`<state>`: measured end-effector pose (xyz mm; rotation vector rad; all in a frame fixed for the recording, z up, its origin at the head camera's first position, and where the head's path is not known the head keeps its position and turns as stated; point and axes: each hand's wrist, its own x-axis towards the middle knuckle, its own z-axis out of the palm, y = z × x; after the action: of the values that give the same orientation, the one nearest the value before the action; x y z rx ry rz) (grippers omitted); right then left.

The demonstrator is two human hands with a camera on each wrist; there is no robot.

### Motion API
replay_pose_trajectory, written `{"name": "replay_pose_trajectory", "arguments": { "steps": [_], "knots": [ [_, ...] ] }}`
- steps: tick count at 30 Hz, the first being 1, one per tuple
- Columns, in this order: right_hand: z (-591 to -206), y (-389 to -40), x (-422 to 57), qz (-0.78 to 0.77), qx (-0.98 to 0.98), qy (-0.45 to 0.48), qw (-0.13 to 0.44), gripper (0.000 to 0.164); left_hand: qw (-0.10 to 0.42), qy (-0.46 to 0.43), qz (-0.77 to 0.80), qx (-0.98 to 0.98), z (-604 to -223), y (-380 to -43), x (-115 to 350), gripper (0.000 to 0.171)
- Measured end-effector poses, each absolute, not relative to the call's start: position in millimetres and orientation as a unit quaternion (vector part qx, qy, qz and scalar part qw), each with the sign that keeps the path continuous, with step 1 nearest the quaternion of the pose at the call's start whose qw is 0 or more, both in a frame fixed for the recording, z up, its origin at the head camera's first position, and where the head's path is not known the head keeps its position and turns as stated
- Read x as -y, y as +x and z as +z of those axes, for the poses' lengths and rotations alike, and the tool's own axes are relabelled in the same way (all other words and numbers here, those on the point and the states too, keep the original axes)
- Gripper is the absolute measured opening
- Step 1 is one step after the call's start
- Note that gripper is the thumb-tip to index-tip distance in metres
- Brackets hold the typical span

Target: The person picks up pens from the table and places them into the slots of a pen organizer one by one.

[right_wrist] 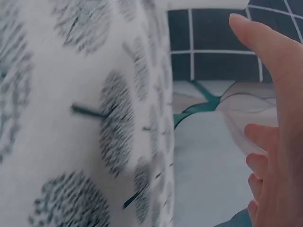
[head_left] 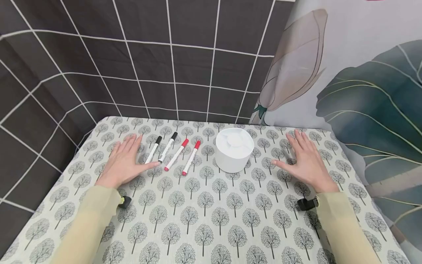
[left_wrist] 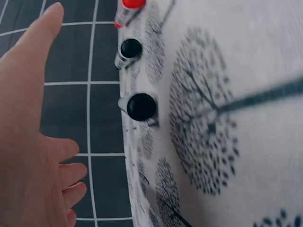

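Two black-capped markers, a nearer one point(head_left: 153, 150) and one beside it point(head_left: 168, 147), lie slanted on the cloth. To their right lie two red-capped markers, one point(head_left: 176, 154) next to the other point(head_left: 191, 157). My left hand point(head_left: 123, 163) is left of them, fingers extended and thumb pointing toward the marker ends, with nothing held. In the left wrist view the black cap ends point(left_wrist: 142, 107) appear beyond that hand. A white round container point(head_left: 233, 156) with a divided inside stands right of the markers. My right hand point(head_left: 306, 163) is farther right, fingers spread and holding nothing.
A tree-patterned cloth point(head_left: 204, 214) covers the table. Behind it and along the left hangs a dark gridded curtain point(head_left: 191, 66). A floral curtain point(head_left: 349, 106) hangs at the right. Each wrist wears a small black device, one at the left point(head_left: 124, 202) and one at the right point(head_left: 306, 204).
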<state>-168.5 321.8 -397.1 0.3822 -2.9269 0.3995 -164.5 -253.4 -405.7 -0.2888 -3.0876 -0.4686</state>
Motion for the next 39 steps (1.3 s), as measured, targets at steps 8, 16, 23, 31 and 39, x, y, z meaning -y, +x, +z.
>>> {"name": "replay_pose_trajectory", "arguments": {
  "steps": [8, 16, 23, 31, 39],
  "knots": [
    [-380.2, -165.2, -300.7, 0.213, 0.963, 0.136, 0.095, 0.107, -0.010, -0.083, -0.218, 0.972, -403.6, -158.5, 247.9, 0.118],
    [-365.1, -161.4, -271.2, 0.340, 0.926, 0.146, 0.071, 0.100, -0.009, -0.089, -0.235, 0.968, -405.4, -148.0, 245.3, 0.101],
    [-364.6, -166.0, -242.9, 0.414, 0.894, 0.161, 0.051, 0.111, 0.007, -0.064, -0.276, 0.959, -410.4, -146.6, 243.8, 0.079],
    [-377.6, -179.1, -218.9, 0.463, 0.872, 0.160, 0.024, 0.119, -0.022, 0.003, -0.329, 0.944, -419.0, -153.3, 237.2, 0.065],
    [-394.8, -187.1, -211.6, 0.499, 0.849, 0.171, 0.023, 0.117, -0.021, 0.034, -0.339, 0.940, -420.7, -154.3, 235.4, 0.049]
  ]
}}
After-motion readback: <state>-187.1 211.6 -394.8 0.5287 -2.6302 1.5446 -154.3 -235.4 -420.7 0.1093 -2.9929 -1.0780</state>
